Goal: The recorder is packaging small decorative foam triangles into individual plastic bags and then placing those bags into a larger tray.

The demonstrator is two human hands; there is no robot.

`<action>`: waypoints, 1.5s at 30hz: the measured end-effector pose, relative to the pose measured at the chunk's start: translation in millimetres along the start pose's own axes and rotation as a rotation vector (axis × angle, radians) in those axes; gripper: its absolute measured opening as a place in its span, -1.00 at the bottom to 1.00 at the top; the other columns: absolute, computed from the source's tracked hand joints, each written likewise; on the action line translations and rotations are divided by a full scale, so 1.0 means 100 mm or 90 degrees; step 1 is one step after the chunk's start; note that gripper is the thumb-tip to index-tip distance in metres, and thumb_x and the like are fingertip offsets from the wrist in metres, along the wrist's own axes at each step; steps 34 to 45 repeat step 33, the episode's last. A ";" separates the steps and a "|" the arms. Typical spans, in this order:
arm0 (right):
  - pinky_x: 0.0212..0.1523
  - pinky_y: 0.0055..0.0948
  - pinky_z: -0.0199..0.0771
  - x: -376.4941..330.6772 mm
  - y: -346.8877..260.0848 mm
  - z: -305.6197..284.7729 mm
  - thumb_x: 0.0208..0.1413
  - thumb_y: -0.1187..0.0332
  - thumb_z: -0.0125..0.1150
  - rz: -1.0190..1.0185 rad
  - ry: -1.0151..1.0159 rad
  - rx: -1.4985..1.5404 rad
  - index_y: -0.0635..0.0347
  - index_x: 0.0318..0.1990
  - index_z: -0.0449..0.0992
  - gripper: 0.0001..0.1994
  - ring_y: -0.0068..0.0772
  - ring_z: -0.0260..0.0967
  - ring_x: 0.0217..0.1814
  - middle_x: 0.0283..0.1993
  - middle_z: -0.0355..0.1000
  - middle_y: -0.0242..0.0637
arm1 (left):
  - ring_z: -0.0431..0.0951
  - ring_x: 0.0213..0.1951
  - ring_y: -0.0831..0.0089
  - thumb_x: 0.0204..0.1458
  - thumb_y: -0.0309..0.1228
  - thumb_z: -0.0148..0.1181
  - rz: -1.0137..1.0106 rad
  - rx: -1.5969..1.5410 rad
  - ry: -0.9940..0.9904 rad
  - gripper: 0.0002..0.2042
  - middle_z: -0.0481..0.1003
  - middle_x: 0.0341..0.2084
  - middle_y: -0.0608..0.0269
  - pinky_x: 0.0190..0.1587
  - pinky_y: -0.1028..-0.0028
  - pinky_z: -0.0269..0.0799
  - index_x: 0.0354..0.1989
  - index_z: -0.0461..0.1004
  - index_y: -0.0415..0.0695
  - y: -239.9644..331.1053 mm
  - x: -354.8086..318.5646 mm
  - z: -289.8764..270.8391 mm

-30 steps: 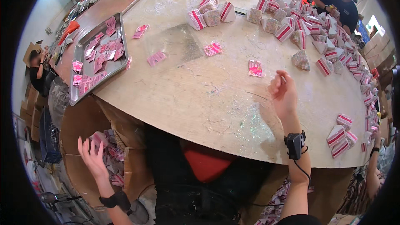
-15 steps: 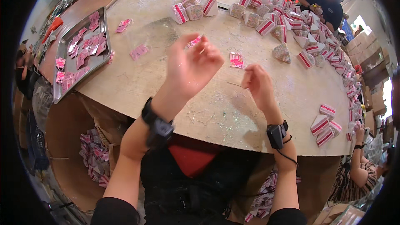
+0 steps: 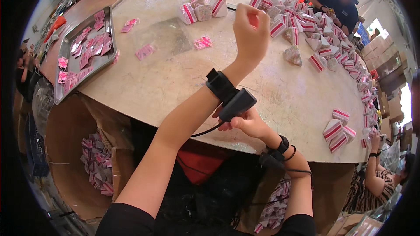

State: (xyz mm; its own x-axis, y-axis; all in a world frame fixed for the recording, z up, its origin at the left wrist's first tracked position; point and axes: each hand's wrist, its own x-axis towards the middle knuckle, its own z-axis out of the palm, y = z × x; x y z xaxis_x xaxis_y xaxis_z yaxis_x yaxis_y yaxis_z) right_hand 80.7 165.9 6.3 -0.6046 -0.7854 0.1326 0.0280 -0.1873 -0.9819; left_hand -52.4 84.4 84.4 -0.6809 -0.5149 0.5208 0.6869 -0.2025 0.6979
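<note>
My left hand (image 3: pixel 251 35) reaches across the table, fingers curled closed, beside a heap of triangular clear packs with pink bands (image 3: pixel 297 22). Anything in its fingers is hidden. Near the front edge is my right hand (image 3: pixel 250 124), below my left wrist. The black device on that wrist (image 3: pixel 238 105) covers most of its fingers; only the thumb and some reddish bits show. Left of my left hand lie a pink printed card (image 3: pixel 202 43) and a flat clear plastic sheet or bag (image 3: pixel 170 37). Another pink card (image 3: pixel 145 52) rests nearer the tray.
A metal tray (image 3: pixel 114 30) at left holds many pink cards. A small group of packs (image 3: pixel 202 12) stands at the far side, another (image 3: pixel 339 133) at right. An open cardboard box (image 3: pixel 65 148) with pink-labelled pieces is below the table. Other people sit around.
My left hand has moved right and farther away, toward the heap. My right hand has come down and left toward the front edge. The pink card between them is no longer visible.
</note>
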 end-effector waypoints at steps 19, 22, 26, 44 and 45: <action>-0.64 -0.60 0.33 0.15 -0.08 0.14 0.18 0.14 0.18 0.147 0.316 -0.037 0.29 -0.44 0.41 -0.65 -0.64 0.31 -0.66 -0.55 0.33 -0.42 | 0.50 -0.33 0.16 -0.03 -0.46 0.19 0.314 0.727 -0.217 -0.88 0.41 -0.46 0.16 -0.36 0.26 0.41 -0.37 0.36 -0.10 -0.17 0.04 -0.56; -0.65 -0.59 0.33 0.16 -0.08 0.13 0.17 0.12 0.19 0.166 0.344 -0.046 0.29 -0.44 0.40 -0.63 -0.63 0.32 -0.65 -0.55 0.32 -0.42 | 0.49 -0.40 0.26 0.00 -0.51 0.19 0.315 0.644 -0.096 -0.89 0.38 -0.52 0.21 -0.38 0.33 0.41 -0.37 0.35 -0.14 -0.18 0.02 -0.53; -0.66 -0.59 0.32 0.20 -0.03 0.09 0.16 0.10 0.20 0.105 0.365 -0.042 0.29 -0.44 0.41 -0.62 -0.62 0.32 -0.66 -0.57 0.32 -0.42 | 0.36 -0.52 0.47 0.03 -0.55 0.19 -0.439 -0.157 0.059 -0.83 0.31 -0.59 0.32 -0.43 0.46 0.34 -0.46 0.29 -0.12 -0.28 0.01 -0.49; -0.62 -0.53 0.41 0.17 -0.08 -0.02 0.09 0.01 0.26 0.262 0.298 -0.115 0.36 -0.33 0.47 -0.54 -0.62 0.35 -0.64 -0.54 0.41 -0.29 | 0.33 -0.55 0.47 0.03 -0.38 0.22 -0.054 0.146 0.046 -0.83 0.35 -0.58 0.34 -0.41 0.40 0.39 -0.34 0.33 -0.11 -0.56 0.08 -0.47; -0.62 -0.53 0.41 0.17 -0.08 -0.02 0.09 0.01 0.26 0.262 0.298 -0.115 0.36 -0.33 0.47 -0.54 -0.62 0.35 -0.64 -0.54 0.41 -0.29 | 0.33 -0.55 0.47 0.03 -0.38 0.22 -0.054 0.146 0.046 -0.83 0.35 -0.58 0.34 -0.41 0.40 0.39 -0.34 0.33 -0.11 -0.56 0.08 -0.47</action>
